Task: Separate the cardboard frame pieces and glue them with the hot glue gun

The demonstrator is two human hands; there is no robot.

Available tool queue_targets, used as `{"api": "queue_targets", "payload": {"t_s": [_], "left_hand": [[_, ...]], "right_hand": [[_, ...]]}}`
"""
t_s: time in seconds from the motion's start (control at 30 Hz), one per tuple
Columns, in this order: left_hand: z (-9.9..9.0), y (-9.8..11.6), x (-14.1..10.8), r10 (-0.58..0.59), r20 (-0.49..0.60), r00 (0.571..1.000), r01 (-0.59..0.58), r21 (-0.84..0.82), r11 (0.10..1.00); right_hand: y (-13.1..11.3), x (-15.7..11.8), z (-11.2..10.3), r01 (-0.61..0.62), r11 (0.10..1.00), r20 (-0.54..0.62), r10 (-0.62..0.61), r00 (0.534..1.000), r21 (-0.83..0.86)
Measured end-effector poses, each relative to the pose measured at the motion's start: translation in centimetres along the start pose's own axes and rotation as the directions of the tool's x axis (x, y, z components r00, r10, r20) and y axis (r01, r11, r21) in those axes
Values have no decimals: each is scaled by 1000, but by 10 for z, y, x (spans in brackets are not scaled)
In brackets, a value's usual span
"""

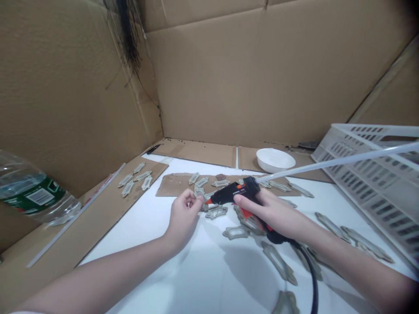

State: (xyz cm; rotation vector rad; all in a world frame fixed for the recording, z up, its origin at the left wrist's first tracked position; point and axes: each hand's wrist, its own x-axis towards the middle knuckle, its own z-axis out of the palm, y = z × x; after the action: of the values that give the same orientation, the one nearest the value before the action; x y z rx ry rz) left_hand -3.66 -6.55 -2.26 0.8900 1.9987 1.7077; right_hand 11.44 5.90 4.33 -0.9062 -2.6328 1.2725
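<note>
Glue gun (233,194) clamped in R grip (265,210), long axis running L; nozzle tip (208,201) just beside grey piece (198,192), pinched in L grip (183,216)

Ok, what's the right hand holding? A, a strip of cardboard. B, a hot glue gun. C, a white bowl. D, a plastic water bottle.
B: the right hand grips a black-and-orange hot glue gun, with a long glue stick running from its back.
</note>
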Motion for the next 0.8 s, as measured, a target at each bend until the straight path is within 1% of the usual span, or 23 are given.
{"api": "queue_targets", "payload": {"t_s": [0.1, 0.17, 0.27, 0.33, 0.43, 0.53, 0.63, 0.7, 0.8], "left_hand": [[-1, 0, 1, 23, -38, 999, -23, -14, 1000], [-1, 1, 1, 16, -33, 999, -17, -27, 999], [-2, 2, 1, 17, -17, 1000, -18, -52, 998], [-2, 3, 1, 17, -23, 1000, -19, -65, 998], [-1, 4, 2, 7, -18, 1000, -9, -85, 996], [0, 5, 3, 1, -10, 1000, -2, -106, 994], [0, 4, 4, -8, -29, 1000, 4, -116, 993], [0, 3, 4, -13, -32, 999, 9, -122, 992], [1, 3, 3, 0, -14, 1000, -1, -87, 996]], "right_hand": [[0, 3, -10, -31, 999, -25, 32, 999, 28], [3, 7, -12, -30, 993, -52, 36, 998, 114], [10, 15, -10, -3, 956, -90, 30, 995, 294], [17, 21, -7, 4, 917, -87, 33, 996, 398], [24, 28, -3, -12, 872, -102, 71, 992, 489], [31, 33, 0, 19, 858, -174, 83, 981, 514], [38, 37, 5, 81, 863, -255, 57, 965, 499], [42, 39, 8, 135, 876, -341, 36, 939, 463], [45, 38, 12, 165, 894, -409, 22, 912, 417]]}}
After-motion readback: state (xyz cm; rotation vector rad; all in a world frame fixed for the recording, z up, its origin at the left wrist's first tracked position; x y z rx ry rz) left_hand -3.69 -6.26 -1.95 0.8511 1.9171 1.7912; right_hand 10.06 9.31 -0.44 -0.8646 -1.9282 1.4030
